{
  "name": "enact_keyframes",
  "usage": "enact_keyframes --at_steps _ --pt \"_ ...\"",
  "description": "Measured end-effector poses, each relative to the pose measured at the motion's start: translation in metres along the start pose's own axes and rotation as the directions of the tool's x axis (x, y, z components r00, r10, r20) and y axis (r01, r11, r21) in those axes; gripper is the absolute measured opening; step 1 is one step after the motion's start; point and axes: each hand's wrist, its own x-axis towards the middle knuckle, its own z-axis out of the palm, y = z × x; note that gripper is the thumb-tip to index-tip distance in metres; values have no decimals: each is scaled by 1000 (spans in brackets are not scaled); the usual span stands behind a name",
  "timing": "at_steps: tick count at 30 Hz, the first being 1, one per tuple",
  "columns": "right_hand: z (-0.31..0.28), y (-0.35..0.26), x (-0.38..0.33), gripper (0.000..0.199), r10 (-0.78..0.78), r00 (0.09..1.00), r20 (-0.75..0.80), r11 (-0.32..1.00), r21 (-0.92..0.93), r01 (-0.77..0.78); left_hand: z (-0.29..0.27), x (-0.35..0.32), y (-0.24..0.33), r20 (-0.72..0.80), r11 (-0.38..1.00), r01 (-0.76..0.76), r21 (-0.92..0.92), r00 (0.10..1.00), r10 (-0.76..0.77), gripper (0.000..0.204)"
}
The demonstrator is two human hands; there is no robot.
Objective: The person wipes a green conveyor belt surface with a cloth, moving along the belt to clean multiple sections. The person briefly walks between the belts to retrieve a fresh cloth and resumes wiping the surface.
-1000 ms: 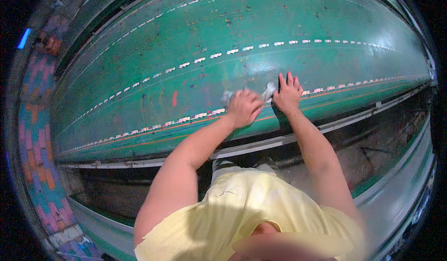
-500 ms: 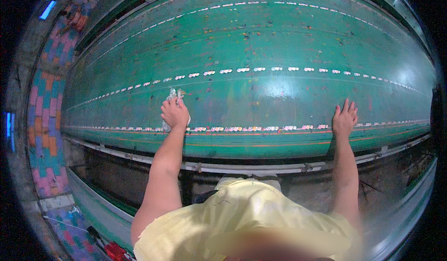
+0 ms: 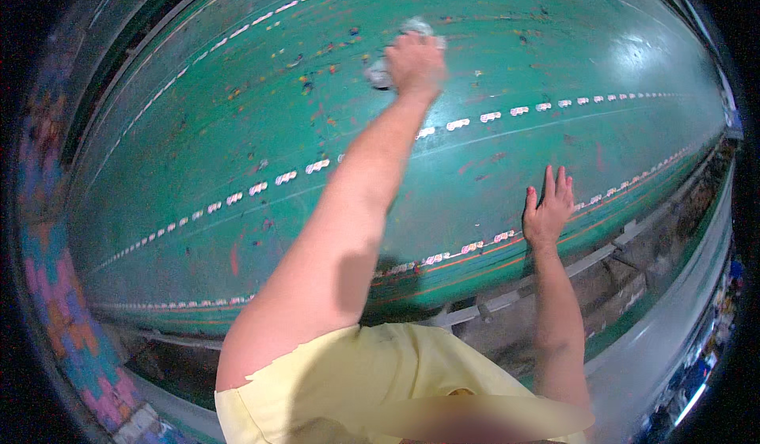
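My left hand reaches far out over a wide green table and presses a crumpled grey-white rag onto it, fingers closed over the cloth. My right hand lies flat on the green surface near the front edge, fingers spread and holding nothing. Rows of small white marks run along the table, and flecks of coloured paint spot its surface. My yellow shirt fills the bottom of the view.
A metal rail and dark channel run along the table's near edge. Patterned multicoloured fabric lies along the left side. A second pale edge curves along the lower right.
My left hand has stretched much farther out across the table with the rag. My right hand stays flat near the front edge. The view has swung to the left.
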Motion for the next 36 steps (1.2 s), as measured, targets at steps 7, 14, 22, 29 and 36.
enact_keyframes --at_steps 7,14,22,29,36 --pt "-3 -1 -4 71 54 998 17 998 18 -54 -15 -67 109 46 814 -492 -310 847 529 23" --pt "-3 0 -6 69 52 999 -9 999 5 -52 -51 -118 -95 -160 883 -308 -355 950 267 17" --pt "-2 3 -9 69 40 999 -27 999 -31 -41 -156 -255 -355 -206 906 409 106 901 -383 19" --pt "7 -3 -3 69 -55 998 36 995 -82 58 -214 -415 -311 -307 543 780 310 623 -720 31" --pt "-14 8 70 64 -323 943 76 943 112 314 -188 -426 -150 -109 750 602 273 794 -598 38"
